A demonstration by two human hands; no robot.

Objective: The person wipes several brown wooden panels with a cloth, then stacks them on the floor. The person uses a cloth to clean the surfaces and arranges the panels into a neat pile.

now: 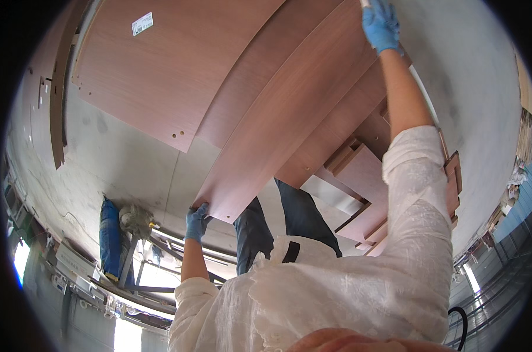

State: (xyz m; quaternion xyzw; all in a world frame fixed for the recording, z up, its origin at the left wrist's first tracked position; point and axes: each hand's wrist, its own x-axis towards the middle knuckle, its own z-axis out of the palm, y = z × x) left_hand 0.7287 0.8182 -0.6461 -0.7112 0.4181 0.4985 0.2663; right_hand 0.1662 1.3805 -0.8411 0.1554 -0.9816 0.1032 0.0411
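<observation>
A long, narrow reddish-brown wooden panel [295, 100] slants from near my body up to the far right. My left hand [196, 222], in a blue glove, is closed on its near left corner. Also gloved in blue, my right hand [381, 28] grips the panel's far right end; a small pale spot shows by its fingers, too near the picture's edge to make out. Under and beside this panel lie other panels of the same colour. A large one [178, 58] with a white label [142, 24] and several small holes is to the left.
Smaller brown boards and frame pieces [362, 176] are stacked on the right, close to my legs [304, 214]. A long brown strip [58, 100] stands at the far left. A blue bag-like object [110, 237] and metal framing [142, 287] are at the lower left. Grey floor [131, 158] shows between.
</observation>
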